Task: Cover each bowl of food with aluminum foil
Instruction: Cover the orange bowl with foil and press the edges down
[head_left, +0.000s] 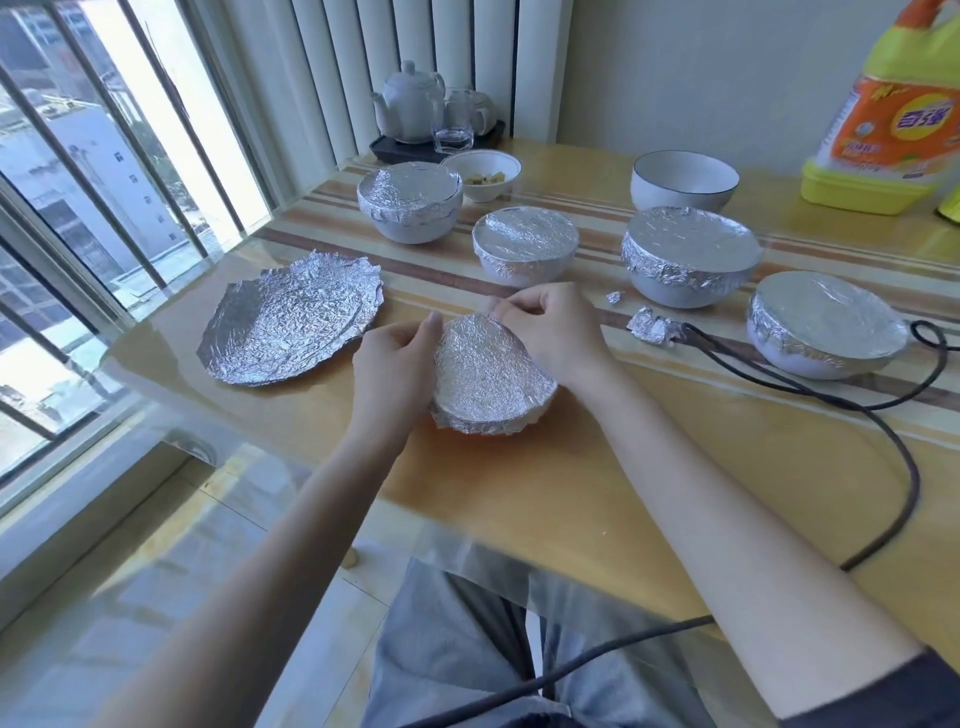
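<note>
Both hands grip the foil (488, 374) wrapped over the nearest bowl, which sits on the table (597, 467) straight in front of the person. The left hand (397, 364) curls round the bowl's left side, thumb on the foil's edge. The right hand (550, 327) pinches the foil at the far rim, fingers bent over it. The foil already covers the whole top and folds down round the rim, so little of this bowl itself shows.

A loose crumpled foil sheet (293, 325) lies flat to the left, near the window. Four more foil-covered bowls stand behind and to the right: one far left (409, 208), one in the middle (524, 254), one right of that (688, 254) and one at the right edge (826, 325). Two uncovered bowls stay further back, a small one with food (483, 174) and a larger one (683, 179). Foil scraps (649, 326) lie beside a black cable (883, 431).
</note>
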